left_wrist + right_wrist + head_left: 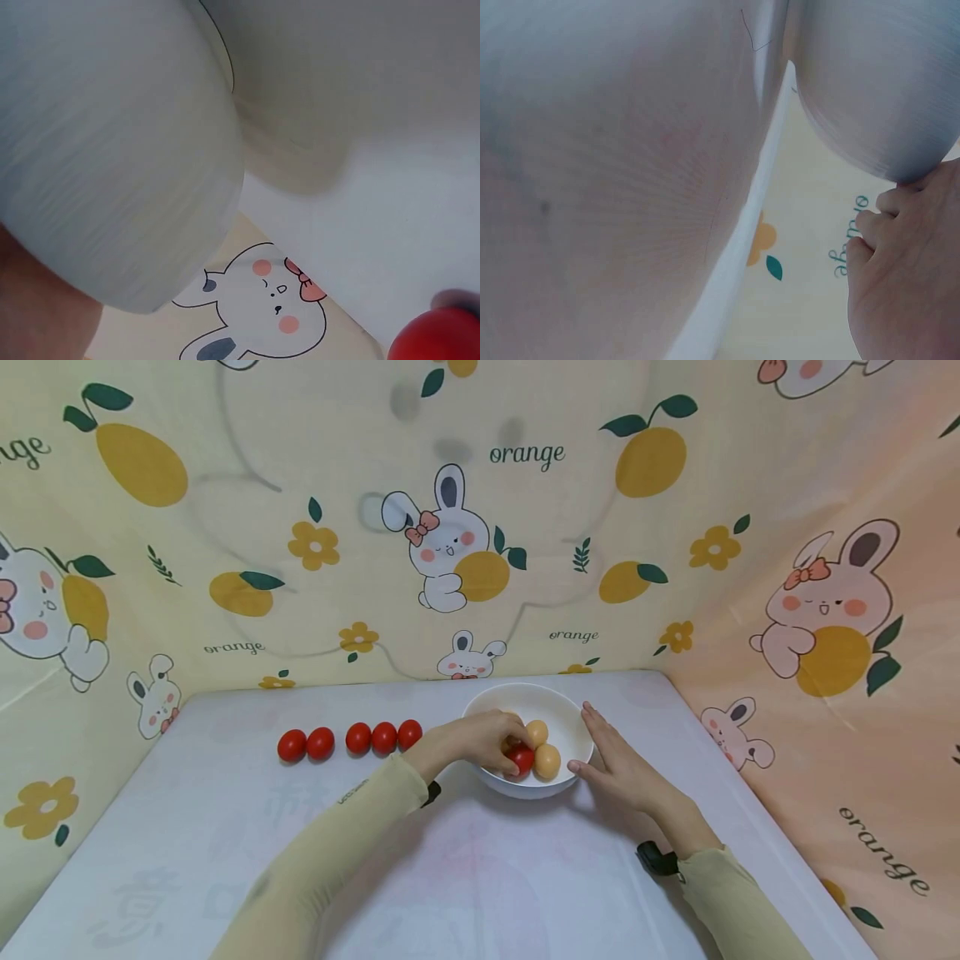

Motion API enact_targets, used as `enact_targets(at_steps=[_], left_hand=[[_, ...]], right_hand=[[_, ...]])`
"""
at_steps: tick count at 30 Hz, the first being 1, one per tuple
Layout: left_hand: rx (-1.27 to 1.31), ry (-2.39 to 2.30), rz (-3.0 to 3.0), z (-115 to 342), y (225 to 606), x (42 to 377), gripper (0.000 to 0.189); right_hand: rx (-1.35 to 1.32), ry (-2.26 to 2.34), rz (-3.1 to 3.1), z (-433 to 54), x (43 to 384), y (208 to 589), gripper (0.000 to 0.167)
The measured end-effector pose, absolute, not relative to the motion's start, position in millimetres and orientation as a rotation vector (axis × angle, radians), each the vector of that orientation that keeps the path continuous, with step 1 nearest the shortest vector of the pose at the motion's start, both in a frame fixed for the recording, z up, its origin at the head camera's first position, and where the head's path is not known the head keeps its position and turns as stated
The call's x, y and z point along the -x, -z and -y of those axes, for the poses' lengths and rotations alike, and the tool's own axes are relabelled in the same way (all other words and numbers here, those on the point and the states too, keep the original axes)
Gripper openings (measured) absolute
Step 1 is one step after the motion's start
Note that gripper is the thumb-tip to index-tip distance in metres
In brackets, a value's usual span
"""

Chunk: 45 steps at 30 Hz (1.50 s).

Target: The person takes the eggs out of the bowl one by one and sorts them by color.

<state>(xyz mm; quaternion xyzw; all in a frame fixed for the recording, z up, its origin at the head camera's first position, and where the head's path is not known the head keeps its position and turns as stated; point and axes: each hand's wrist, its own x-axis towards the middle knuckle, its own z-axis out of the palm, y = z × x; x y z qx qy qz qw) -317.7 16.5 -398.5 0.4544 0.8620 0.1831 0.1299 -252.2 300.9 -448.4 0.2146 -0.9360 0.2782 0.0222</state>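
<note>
A white bowl (491, 783) stands near the far side of the table. My left hand (487, 739) reaches into it over the left rim, its thumb and fingers pinching a smooth red egg (521, 760). Beside that red egg lie tan eggs, one near the front (547, 762) and another behind it (537, 732); part of a third shows behind my fingers. Along the bowl's right side, my right hand (626, 772) rests with fairly straight fingers, thumb near the rim. The right wrist view shows these fingers (874, 225) against the bowl's outer wall (885, 97).
Left of the bowl several red eggs lie in a row: a pair (306, 744) and, after a gap, three more (384, 738). A white cloth (465, 885) covers the table. Patterned curtains (337, 602) hang behind and at both sides.
</note>
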Motion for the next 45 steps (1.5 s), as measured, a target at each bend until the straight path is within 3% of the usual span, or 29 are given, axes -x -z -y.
enact_targets(at_steps=[21,45], left_hand=[[-1.411,-0.862,-2.598,-3,401,312,0.042],[-1.322,-1.438,-2.832,35,401,306,0.05]], right_hand=[[-0.648,-0.864,2.918,-301,252,447,0.098],[-0.642,-0.818,2.917,-299,250,445,0.097]])
